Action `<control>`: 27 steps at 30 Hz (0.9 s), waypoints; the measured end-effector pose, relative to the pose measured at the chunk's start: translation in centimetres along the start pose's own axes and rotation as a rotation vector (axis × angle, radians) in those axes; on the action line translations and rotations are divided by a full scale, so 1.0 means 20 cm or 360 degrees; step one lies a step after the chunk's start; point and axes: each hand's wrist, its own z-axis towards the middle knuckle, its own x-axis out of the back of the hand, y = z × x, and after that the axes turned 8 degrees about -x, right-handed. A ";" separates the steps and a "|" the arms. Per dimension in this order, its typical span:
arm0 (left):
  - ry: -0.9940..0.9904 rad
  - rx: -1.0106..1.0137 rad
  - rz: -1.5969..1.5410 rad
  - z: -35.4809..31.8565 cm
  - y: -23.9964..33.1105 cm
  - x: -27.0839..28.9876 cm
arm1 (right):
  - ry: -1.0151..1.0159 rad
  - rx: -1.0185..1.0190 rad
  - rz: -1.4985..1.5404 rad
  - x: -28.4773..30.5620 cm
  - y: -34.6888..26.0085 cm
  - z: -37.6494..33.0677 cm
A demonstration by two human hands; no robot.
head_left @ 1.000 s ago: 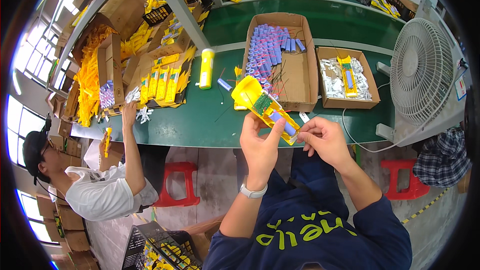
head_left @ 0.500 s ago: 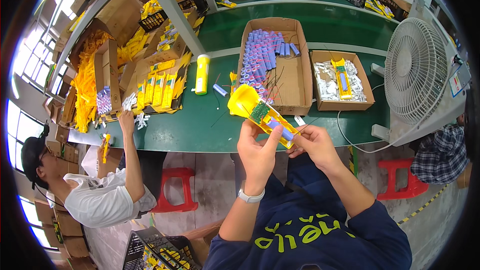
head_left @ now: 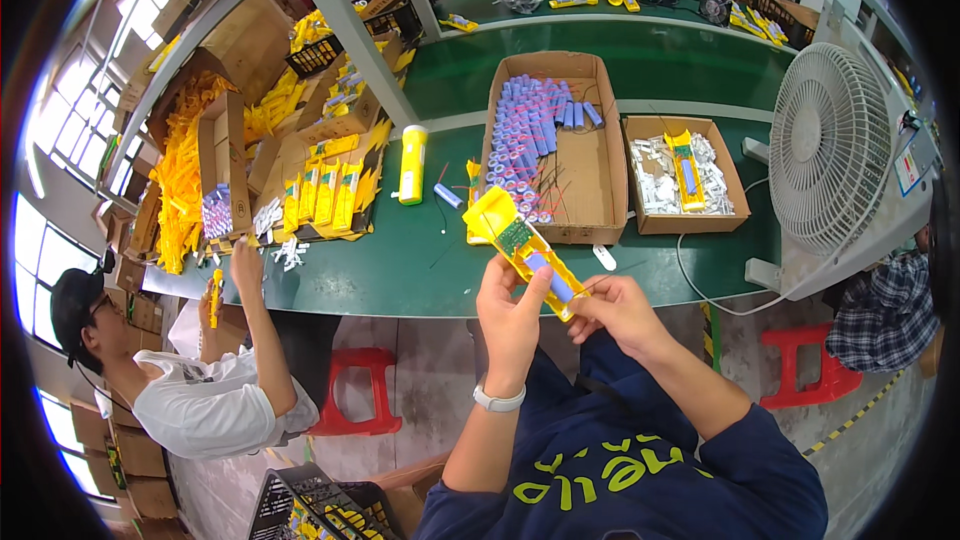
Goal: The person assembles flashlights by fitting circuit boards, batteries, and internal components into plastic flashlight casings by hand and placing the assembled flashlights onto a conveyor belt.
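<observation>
A yellow flashlight housing (head_left: pixel 487 215) lies open and tilted above the near table edge. A green circuit board (head_left: pixel 515 235) and a purple battery cell (head_left: pixel 552 278) are seated in it, with thin wires beside them. My left hand (head_left: pixel 512 310) grips the housing from the left, its thumb pressed over the battery. At the lower end, my right hand (head_left: pixel 618 312) pinches with closed fingertips by the housing and a thin wire. What exactly lies between those fingertips is partly hidden.
Beyond stand a carton of purple battery cells (head_left: pixel 590 175) and a box of white pieces (head_left: pixel 655 202) holding another housing. A fan (head_left: pixel 832 145) is at right. A yellow flashlight (head_left: pixel 412 168) and loose battery cell (head_left: pixel 447 196) are left. A co-worker (head_left: pixel 215 395) sits left.
The flashlight housing has tilted slightly in my hands, and my right fingers have drawn closer together at its lower end. The whole view has shifted a little. The co-worker's raised hand has moved slightly.
</observation>
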 end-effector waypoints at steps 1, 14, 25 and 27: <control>0.0003 0.0093 -0.0044 0.00 -0.01 0.02 | 0.0008 -0.0009 -0.0006 -0.02 0.02 0.01; -0.0141 0.0265 -0.0267 0.04 -0.01 0.09 | -0.0006 0.0037 -0.0069 -0.06 0.09 0.11; -0.0302 0.0486 -0.0471 0.05 -0.10 0.14 | 0.0027 -0.0042 -0.0151 -0.04 0.14 0.07; -0.0284 0.0479 -0.0535 0.05 -0.10 0.15 | 0.0010 -0.0095 -0.0226 -0.01 0.08 0.01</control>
